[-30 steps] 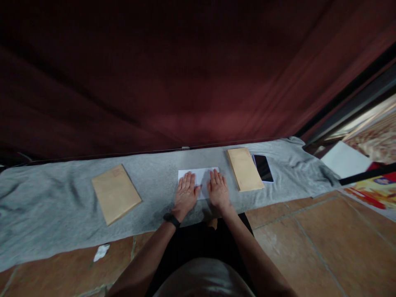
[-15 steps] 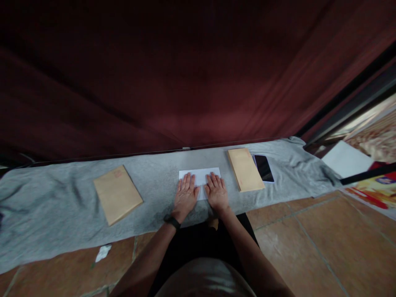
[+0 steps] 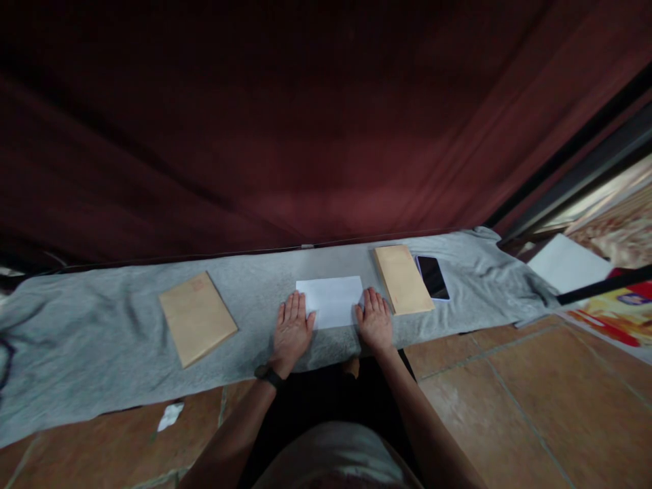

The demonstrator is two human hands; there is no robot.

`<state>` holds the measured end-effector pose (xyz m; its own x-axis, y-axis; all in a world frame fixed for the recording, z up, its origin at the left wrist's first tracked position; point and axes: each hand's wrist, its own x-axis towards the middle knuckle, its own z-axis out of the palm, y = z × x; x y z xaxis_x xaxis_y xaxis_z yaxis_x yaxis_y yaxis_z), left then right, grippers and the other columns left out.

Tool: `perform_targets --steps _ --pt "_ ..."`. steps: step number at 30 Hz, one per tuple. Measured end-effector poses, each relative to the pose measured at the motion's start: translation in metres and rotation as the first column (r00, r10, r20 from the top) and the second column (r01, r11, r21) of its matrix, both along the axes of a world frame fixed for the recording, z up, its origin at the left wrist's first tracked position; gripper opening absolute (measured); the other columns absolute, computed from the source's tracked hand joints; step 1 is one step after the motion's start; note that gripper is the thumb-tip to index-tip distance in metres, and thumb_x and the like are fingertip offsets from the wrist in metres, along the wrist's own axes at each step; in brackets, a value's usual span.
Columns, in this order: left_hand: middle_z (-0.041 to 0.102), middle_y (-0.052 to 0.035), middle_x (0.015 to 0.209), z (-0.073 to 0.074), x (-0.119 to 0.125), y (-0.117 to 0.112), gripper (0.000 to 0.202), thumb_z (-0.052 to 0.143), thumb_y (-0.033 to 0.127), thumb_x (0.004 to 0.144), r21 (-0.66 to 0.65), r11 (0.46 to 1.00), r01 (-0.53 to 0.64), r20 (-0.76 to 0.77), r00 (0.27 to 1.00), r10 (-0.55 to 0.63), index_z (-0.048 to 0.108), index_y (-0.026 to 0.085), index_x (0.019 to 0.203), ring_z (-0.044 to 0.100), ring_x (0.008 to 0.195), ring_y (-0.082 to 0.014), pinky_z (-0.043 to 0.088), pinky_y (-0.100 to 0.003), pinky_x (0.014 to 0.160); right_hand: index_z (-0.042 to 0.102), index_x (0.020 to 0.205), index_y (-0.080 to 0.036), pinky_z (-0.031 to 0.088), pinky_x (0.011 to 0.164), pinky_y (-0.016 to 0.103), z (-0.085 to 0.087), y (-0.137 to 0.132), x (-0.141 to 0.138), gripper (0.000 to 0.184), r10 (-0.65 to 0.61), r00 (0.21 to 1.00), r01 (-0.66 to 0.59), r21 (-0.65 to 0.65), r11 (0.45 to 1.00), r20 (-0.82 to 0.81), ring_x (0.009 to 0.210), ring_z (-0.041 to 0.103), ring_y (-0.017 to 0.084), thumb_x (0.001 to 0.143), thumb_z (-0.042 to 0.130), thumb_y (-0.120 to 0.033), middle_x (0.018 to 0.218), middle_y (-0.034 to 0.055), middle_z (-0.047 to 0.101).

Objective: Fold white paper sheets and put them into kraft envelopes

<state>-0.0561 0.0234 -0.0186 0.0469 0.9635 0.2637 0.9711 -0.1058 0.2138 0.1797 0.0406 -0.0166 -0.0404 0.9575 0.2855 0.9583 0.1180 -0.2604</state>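
Note:
A white sheet of paper, seemingly folded, lies flat on the grey cloth in front of me. My left hand rests flat at its left edge, thumb on the paper and fingers stretched out. At the right edge lies my right hand, also flat, with the fingers extended and the thumb touching the sheet. Just right of that hand is a stack of brown envelopes. Another pile of brown envelopes, with faint red print, sits farther to the left, turned at an angle.
A phone lies beside the right-hand envelopes. Behind the cloth-covered strip rises a dark red curtain-like surface. A crumpled white tissue is on the tiled floor. At the far right stands a dark metal frame.
Both hands have slid outward from the middle of the paper to its two side edges, uncovering more of it. The paper and envelopes lie where they were.

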Motion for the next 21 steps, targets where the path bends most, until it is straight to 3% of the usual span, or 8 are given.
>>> perform_targets --steps 5,10,14,18,21 --pt "0.038 -0.0223 0.157 -0.001 0.0 -0.002 0.065 0.027 0.044 0.103 0.025 1.0 -0.013 -0.015 1.0 0.014 0.037 0.003 0.152 0.029 0.151 -0.0321 0.025 -0.054 0.122 0.057 0.133 -0.012 0.044 0.095 0.044 0.015 -0.001 -0.006 0.043 -0.111 0.994 0.111 -0.089 0.99 -0.003 0.116 0.058 0.033 0.1 0.044 -0.035 0.128 0.0203 0.062" --pt "0.04 -0.0212 0.157 -0.005 -0.002 -0.001 0.064 0.028 0.045 0.102 0.061 0.998 -0.013 -0.003 1.0 0.013 0.036 0.006 0.153 0.031 0.15 -0.0316 0.026 -0.055 0.121 0.063 0.112 -0.013 0.047 0.084 0.038 0.026 0.009 -0.014 0.027 -0.2 0.98 0.197 -0.166 0.966 -0.004 0.099 0.065 0.03 0.094 0.055 -0.031 0.104 0.0176 0.069" --pt "0.04 -0.0214 0.156 -0.004 -0.002 -0.002 0.064 0.029 0.046 0.102 0.06 0.998 -0.014 0.011 1.0 0.013 0.036 0.007 0.153 0.033 0.149 -0.0318 0.027 -0.055 0.121 0.063 0.1 -0.017 0.048 0.079 0.033 0.024 0.016 -0.01 0.015 -0.209 0.974 0.188 -0.206 0.96 -0.082 0.091 0.069 0.026 0.092 0.057 -0.027 0.092 0.0131 0.072" --pt "0.039 -0.0212 0.157 0.001 -0.004 -0.004 0.064 0.027 0.046 0.103 0.063 0.998 0.007 0.054 0.998 -0.01 0.035 0.007 0.154 0.033 0.149 -0.0317 0.027 -0.054 0.121 0.064 0.087 -0.021 0.047 0.071 0.028 0.026 0.019 -0.006 0.011 -0.169 0.939 0.099 -0.236 0.967 -0.298 0.081 0.069 0.021 0.091 0.055 -0.026 0.084 0.0068 0.072" --pt "0.038 -0.0205 0.158 0.004 -0.007 -0.005 0.064 0.026 0.046 0.104 0.066 0.998 -0.001 0.138 0.99 -0.009 0.03 0.008 0.156 0.035 0.148 -0.0305 0.031 -0.052 0.121 0.063 0.086 -0.021 0.046 0.064 0.026 0.041 0.024 -0.007 0.019 -0.135 0.803 0.041 -0.171 0.984 -0.581 0.069 0.064 0.018 0.092 0.051 -0.034 0.074 0.001 0.068"
